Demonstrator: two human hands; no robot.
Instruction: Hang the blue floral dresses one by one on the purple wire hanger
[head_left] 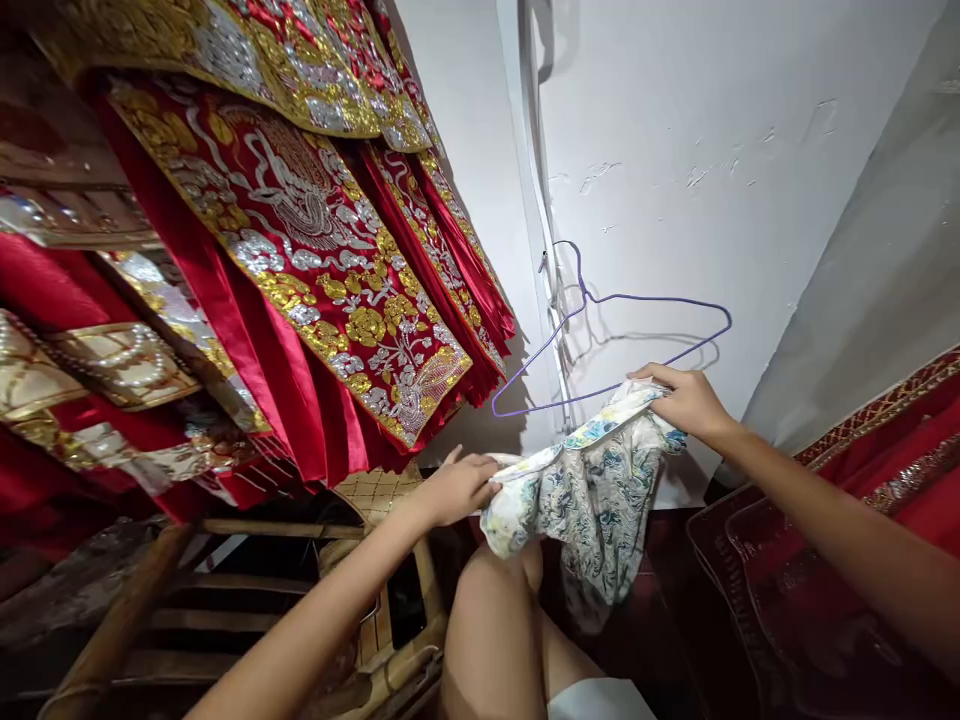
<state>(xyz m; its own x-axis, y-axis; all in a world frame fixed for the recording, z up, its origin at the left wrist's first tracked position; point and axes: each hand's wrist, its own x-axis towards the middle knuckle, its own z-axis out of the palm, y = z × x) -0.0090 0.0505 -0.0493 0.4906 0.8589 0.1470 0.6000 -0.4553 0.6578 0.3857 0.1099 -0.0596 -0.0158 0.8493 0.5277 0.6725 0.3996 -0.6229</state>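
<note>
Holds patterned cloth by its long edge, pinched in left grip and right grip, drooping below and between both, slanting up toward the right, the one nearer the purple hanger beyond.

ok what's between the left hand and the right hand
The floral cloth, its upper edge stretched from the left hand to the right hand; the head view shows this.

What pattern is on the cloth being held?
The cloth is whitish with blue-green swirls and yellow patches; head view.
</note>
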